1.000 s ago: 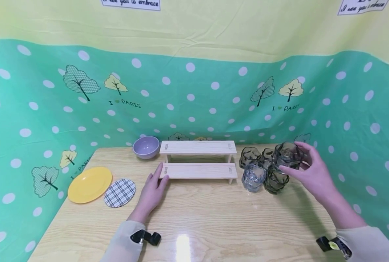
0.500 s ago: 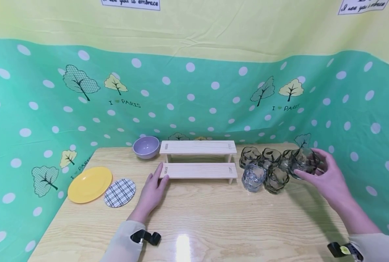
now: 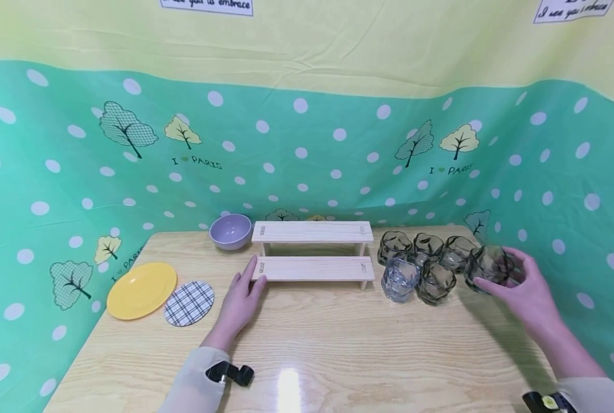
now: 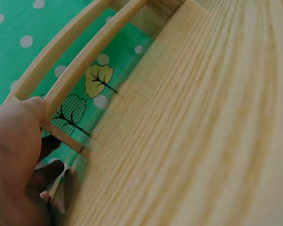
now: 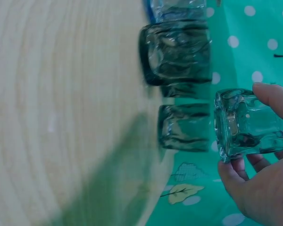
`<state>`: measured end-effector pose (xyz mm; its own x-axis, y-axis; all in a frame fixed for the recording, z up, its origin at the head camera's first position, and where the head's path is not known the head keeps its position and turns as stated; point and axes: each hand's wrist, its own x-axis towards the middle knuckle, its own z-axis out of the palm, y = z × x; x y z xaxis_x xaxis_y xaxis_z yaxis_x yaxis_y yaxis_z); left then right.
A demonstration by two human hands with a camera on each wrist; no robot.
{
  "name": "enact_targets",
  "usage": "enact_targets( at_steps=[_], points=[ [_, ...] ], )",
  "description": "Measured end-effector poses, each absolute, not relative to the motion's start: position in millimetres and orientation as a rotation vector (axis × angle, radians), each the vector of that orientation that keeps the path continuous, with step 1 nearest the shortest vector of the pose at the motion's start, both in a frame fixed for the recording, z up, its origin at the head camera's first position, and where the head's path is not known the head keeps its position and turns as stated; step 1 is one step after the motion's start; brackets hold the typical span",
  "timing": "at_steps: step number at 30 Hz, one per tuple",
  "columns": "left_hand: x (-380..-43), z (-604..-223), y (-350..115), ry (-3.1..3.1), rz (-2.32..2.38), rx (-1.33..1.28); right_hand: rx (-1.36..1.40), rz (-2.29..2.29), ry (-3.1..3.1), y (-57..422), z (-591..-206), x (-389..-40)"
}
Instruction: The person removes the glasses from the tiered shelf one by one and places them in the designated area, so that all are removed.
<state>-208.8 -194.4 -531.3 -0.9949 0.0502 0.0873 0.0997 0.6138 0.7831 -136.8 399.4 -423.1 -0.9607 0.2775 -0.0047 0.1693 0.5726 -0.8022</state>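
Observation:
In the head view my right hand (image 3: 529, 292) grips a smoky grey drinking glass (image 3: 489, 267) between thumb and fingers. The right wrist view shows that glass (image 5: 245, 125) raised off the tabletop, apart from the standing ones. Several grey glasses (image 3: 436, 282) and one bluish clear glass (image 3: 400, 280) stand clustered left of it. My left hand (image 3: 239, 307) rests its fairly straight fingers against the left end of a two-tier wooden shelf (image 3: 312, 268). Up close, the left thumb (image 4: 35, 106) touches the lower board's front corner, and the other fingers lie beside the leg.
A purple bowl (image 3: 230, 232) sits left of the shelf's upper tier. Farther left lie a yellow plate (image 3: 142, 291) and a checked round mat (image 3: 189, 304), side by side on the wooden table (image 3: 327, 344). Green dotted cloth (image 3: 307, 160) hangs behind and at the sides.
My right hand has carried the grey glass to the right and toward the front, uncovering another grey glass behind. The left hand and shelf stay where they were.

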Motion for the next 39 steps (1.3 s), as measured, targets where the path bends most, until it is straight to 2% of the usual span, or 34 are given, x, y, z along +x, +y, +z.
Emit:
enact_targets(
  at_steps=[24,39],
  points=[
    [-210.1,-532.7,-194.1,-2.761,-1.344,-0.12,-0.378,1.427,-2.678,410.4,-477.3,-140.3],
    [-209.5,-531.7,-194.3,-2.767,-1.34,-0.119,-0.411,1.388,-2.713,408.3,-486.3,-143.9]
  ],
)
